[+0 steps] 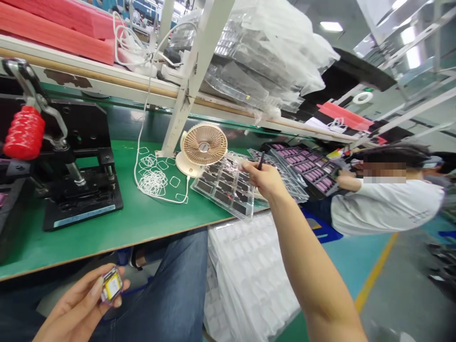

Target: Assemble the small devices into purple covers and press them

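On the left, the left hand (83, 297) has a device (112, 285) off the near edge of the table (138, 223), thumb and fingers grasping its sides. The device looks light and stiff, probably fragile on its yellow-edged face and perhaps slippery round the case; the side edges seem the safest hold. Next, thin white rings (153, 183) lie loose, likely soft and springy. Past the fan (204, 145), the right hand (265, 179) is over a clear tray (250, 209), its fingers gripping a dark stick (261, 161); whether 1 fingertip touches the tray, I cannot tell.
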A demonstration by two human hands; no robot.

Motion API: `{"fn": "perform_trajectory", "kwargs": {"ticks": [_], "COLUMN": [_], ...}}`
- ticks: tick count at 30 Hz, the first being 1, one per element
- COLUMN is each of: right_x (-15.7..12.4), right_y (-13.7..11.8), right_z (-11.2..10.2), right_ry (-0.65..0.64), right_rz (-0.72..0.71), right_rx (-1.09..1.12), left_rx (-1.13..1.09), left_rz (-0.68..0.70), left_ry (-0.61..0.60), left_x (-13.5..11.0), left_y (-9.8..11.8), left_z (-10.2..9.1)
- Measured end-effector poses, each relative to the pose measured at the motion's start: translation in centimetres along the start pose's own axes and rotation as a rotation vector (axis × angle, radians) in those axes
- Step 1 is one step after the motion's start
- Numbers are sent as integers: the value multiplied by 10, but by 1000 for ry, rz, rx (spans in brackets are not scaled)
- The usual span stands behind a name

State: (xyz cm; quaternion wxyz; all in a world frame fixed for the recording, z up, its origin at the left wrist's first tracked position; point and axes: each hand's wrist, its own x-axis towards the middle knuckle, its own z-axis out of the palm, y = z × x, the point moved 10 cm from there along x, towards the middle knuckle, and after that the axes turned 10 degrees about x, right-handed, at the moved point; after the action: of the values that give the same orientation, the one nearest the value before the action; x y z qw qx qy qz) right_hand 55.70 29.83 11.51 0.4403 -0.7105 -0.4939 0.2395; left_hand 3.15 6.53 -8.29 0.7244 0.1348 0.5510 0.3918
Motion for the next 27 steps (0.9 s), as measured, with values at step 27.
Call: {"fn": "perform_trajectory", "kwargs": {"ticks": [27], "right_x": [-360], "right_y": [-39], "right_z": [331], "right_ry": [-869], "right_rz": [691], "right_rx": [1091], "left_rx": [-55], "left_rz": [842], "left_ry": [77], "left_x": [-29], "left_y": [79], "left_z": [7]}}
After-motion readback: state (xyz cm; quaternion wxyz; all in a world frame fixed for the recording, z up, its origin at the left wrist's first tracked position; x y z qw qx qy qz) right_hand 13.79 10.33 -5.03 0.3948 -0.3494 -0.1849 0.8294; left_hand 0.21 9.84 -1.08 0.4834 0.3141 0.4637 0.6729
